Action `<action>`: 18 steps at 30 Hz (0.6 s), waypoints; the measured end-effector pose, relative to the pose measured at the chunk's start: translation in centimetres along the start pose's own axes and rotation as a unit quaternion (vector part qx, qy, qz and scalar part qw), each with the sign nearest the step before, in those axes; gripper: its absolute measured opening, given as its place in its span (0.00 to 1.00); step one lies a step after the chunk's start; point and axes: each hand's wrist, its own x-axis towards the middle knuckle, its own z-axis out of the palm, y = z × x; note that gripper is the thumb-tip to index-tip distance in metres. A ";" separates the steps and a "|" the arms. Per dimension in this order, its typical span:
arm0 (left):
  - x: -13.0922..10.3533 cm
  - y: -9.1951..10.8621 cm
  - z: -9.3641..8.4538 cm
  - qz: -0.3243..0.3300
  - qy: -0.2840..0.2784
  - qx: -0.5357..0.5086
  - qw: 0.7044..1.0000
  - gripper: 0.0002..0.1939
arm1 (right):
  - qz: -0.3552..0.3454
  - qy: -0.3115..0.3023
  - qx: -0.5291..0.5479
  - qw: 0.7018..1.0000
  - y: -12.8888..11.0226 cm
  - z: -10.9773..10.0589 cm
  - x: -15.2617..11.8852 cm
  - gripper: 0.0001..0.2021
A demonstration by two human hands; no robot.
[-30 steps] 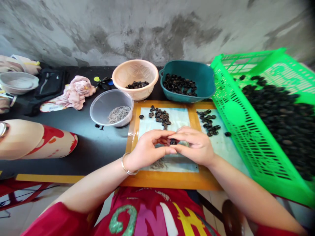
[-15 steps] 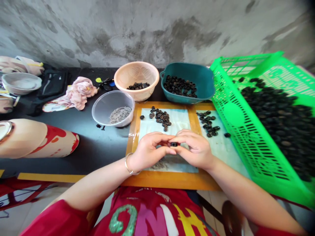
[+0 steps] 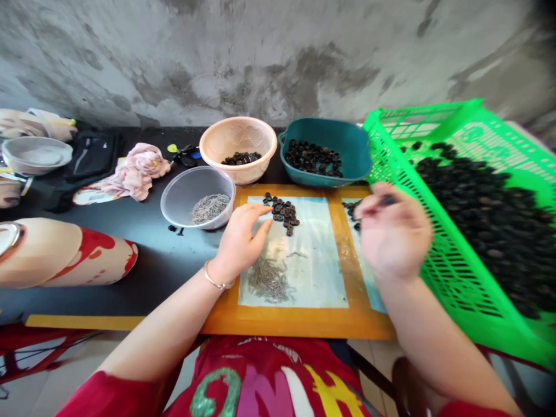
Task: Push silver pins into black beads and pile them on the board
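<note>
My left hand (image 3: 244, 236) reaches to the left edge of a pile of small, dark round pieces with holes (image 3: 284, 213), its thumb and fingers apart. Nothing shows between them. My right hand (image 3: 393, 237), smeared by motion, is raised in front of the green crate, with a small black round piece (image 3: 388, 200) at its fingertips. Below it, more black pieces (image 3: 350, 207) lie partly hidden on the right-hand sheet. Thin metal pins (image 3: 270, 281) are heaped on the pale sheet (image 3: 319, 272) near my left wrist.
A clear tub (image 3: 174, 200) holds pins. Behind stand a peach basket (image 3: 206, 139) and a teal basin (image 3: 304, 175), both with dark pieces. A green crate (image 3: 428, 249) full of black pieces flanks the right side. To the left are a large cup-like container (image 3: 108, 255) and a pink cloth (image 3: 145, 165).
My hands, together over the sheet around a black piece, have parted. The left went to the pile; the right swung right and up with a black piece. The pin heap is now uncovered.
</note>
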 end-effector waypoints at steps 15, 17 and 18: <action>-0.9 -1.0 1.9 0.057 -0.136 0.083 0.986 0.19 | -0.016 -0.433 -0.332 0.838 2.9 3.4 -3.8 0.02; -1.1 -0.8 2.1 0.066 -0.151 0.063 0.984 0.20 | -0.031 -0.459 -0.360 0.812 3.2 3.2 -3.9 0.03; -1.1 -0.6 2.1 0.065 -0.157 0.058 0.984 0.19 | -0.034 -0.466 -0.372 0.802 3.3 3.1 -3.8 0.03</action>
